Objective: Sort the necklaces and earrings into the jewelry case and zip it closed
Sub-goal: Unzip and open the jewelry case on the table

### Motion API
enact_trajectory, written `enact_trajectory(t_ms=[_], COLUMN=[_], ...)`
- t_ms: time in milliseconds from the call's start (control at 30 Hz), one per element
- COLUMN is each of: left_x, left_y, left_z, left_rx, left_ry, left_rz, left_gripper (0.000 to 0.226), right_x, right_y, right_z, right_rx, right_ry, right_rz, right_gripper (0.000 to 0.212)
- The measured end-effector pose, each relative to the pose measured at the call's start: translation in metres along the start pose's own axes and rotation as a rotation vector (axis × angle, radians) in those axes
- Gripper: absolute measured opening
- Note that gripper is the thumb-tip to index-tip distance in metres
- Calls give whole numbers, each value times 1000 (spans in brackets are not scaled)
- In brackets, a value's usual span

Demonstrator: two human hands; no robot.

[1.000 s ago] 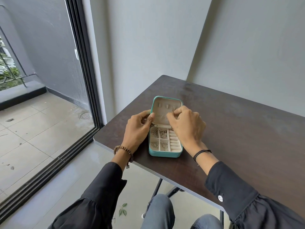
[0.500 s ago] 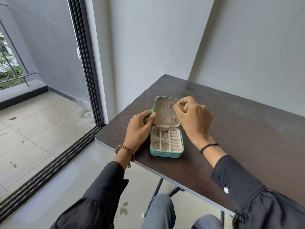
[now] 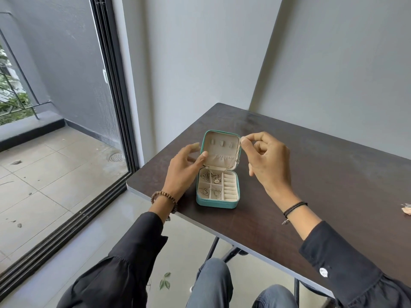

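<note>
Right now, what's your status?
Left hand open beside lid. Right hand pinching thin silver chain. Teal zip jewelry case open. Nothing blocking.

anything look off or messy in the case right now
Slightly. In the case, the chains in the four small compartments drape over the dividers instead of each sitting in one cell. The right hand pinches a thin chain hanging by the lid's right edge, not yet put away.

You sit at a dark brown surface (image 3: 311, 174) pushed into a corner of grey walls (image 3: 200, 63). On your left is a big glass door (image 3: 55, 85) with a black frame, and a green leaf (image 3: 164, 283) lies on the floor.
</note>
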State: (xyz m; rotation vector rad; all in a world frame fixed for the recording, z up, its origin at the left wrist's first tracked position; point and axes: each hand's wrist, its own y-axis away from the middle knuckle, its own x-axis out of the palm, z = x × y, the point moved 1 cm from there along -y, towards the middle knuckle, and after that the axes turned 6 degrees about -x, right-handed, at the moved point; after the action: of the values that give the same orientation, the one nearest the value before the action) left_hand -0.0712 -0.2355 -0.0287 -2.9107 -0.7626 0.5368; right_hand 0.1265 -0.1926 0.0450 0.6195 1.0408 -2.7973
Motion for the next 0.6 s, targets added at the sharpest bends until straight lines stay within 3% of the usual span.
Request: enact_trajectory(t_ms=[67,133,200,300,400,500,600], left_x=[-2,-5,-6,-1,16,34,44], left_y=[5,12,17,29,40,49,55], left_z=[-8,-25,-48,-84,-105,-109,-112], left_rx=[43,128,209,255,212,198,166], left_ry=[-70,-88,-32,51,119,90,115], left_rz=[-97,-190,-181,85,410,505,540], left_gripper=[45,36,25,23,38,46,35], right_x=[-7,-15,-23,-37,-53,-68,-82], right_y=[3,6,9,12,14,18,26], right_z=[4,10,15,22,31,36,38], right_rx=[14,40,75,116,128,130,137], right_ry=[-59,-130,-209,-308,-356,-381,-363], right_rz=[14,31,47,51,37,19,-5], right_gripper=[17,17,16,15,15,15,16])
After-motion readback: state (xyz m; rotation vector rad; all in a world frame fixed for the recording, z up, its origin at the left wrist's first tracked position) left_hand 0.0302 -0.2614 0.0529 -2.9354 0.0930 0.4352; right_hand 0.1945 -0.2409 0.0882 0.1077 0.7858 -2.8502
